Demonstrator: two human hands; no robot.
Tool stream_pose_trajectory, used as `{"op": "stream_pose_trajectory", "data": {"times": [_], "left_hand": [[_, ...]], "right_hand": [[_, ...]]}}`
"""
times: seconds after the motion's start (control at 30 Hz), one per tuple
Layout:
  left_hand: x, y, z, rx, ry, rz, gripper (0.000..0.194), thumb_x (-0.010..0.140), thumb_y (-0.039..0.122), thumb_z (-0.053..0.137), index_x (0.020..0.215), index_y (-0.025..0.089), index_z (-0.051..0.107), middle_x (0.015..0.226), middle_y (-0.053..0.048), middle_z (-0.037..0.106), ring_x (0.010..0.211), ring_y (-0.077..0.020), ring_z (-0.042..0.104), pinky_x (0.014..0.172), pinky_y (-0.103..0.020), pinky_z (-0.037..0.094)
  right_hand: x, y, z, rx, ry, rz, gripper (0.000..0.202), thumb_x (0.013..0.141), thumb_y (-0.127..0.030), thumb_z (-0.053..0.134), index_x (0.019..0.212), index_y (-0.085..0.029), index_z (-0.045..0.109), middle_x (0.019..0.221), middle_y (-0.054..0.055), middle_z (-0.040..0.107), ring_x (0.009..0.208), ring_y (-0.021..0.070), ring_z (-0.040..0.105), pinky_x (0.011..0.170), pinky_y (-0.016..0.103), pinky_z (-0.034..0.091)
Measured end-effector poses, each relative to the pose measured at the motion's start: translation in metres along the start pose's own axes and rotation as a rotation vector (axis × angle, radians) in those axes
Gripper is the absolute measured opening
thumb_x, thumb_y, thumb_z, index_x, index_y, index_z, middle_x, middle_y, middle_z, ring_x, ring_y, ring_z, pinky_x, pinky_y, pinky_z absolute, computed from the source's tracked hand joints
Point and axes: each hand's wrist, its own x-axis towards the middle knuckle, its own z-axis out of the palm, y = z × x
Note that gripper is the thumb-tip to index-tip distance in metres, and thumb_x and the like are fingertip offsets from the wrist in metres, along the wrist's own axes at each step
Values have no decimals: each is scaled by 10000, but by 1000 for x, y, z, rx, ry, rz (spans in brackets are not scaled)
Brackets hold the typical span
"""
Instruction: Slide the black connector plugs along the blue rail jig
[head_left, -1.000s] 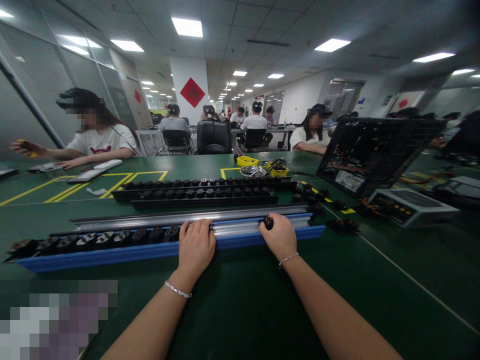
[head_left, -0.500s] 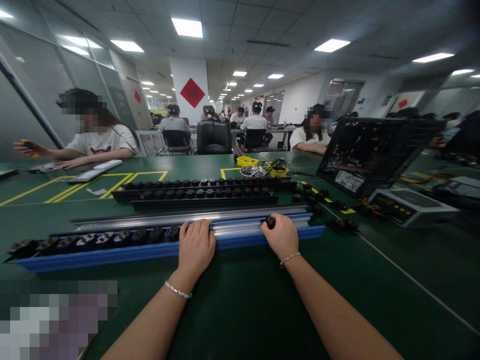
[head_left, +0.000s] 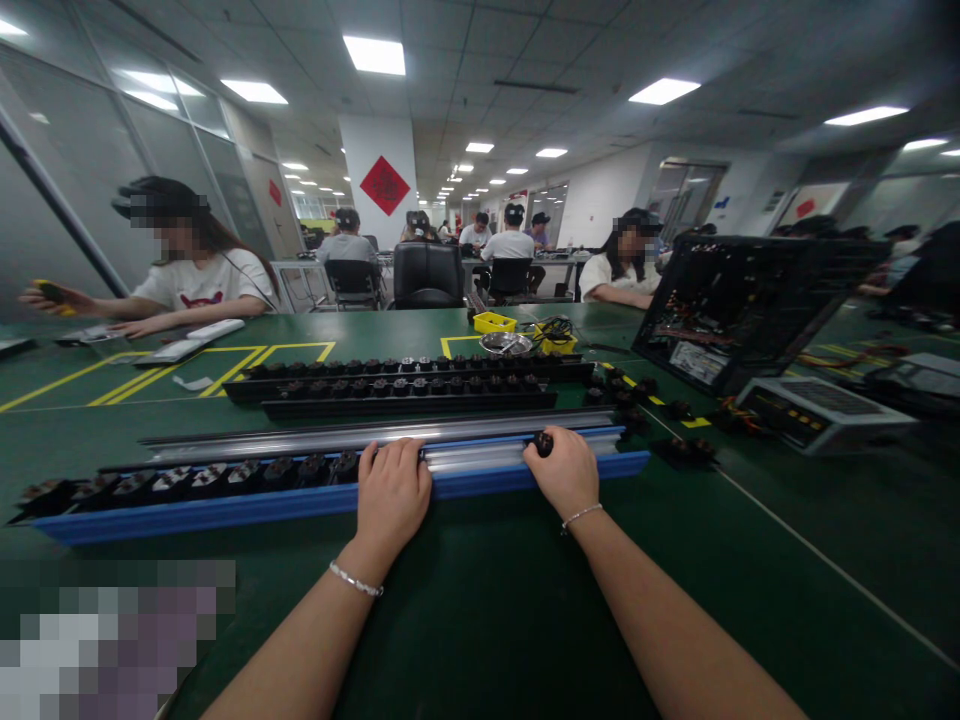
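Green table (head_left: pixel 480 630): it spreads beneath all our parts
Computer case (head_left: pixel 765 315): open and black, it stands to our right, well apart from our 2 hands
Blue rail (head_left: pixel 487 484): it lies lengthwise before us, its shiny channel bare between our hands; we judge it stiff, fairly light and slippery, best steadied by its side walls
Row of modules (head_left: pixel 244 472): it fills the channel's left part
Left hand (head_left: pixel 394 490): it rests over the rail at the row's right end; we cannot tell whether its fingers grip a module or only the rail
Right hand (head_left: pixel 564 475): its fingers are curled around 1 module
Black module (head_left: pixel 543 443): it is at the rail's right part, in or just above the channel; we judge it light and hard, best held by its rounded sides
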Motion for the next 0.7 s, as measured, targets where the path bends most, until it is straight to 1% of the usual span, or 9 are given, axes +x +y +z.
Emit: {"op": "stream_pose_trajectory", "data": {"times": [0.27,0.5,0.7], "left_hand": [[0,0,0,19,-12,0,301,847,224,399,1087,175,573,1059,-95,656,1008,-241,572,1032,-449,262],[0,0,0,15,-10,-1,299,838,217,411,1081,173,578,1062,-95,657,1011,-241,570,1031,-446,262],[0,0,0,32,-12,4,289,844,227,412,1081,175,569,1054,-96,657,1002,-241,575,1029,-440,258]], "right_hand": [[2,2,-1,-15,-12,2,116,720,-288,497,645,-201,509,687,46,569,716,188,492,668,300,332],[3,6,1,27,-4,-6,114,712,-284,502,635,-201,506,686,46,566,723,189,490,690,299,348],[5,8,-3,66,-52,-11,119,711,-276,500,616,-205,496,687,41,573,702,178,485,682,292,349]]}}
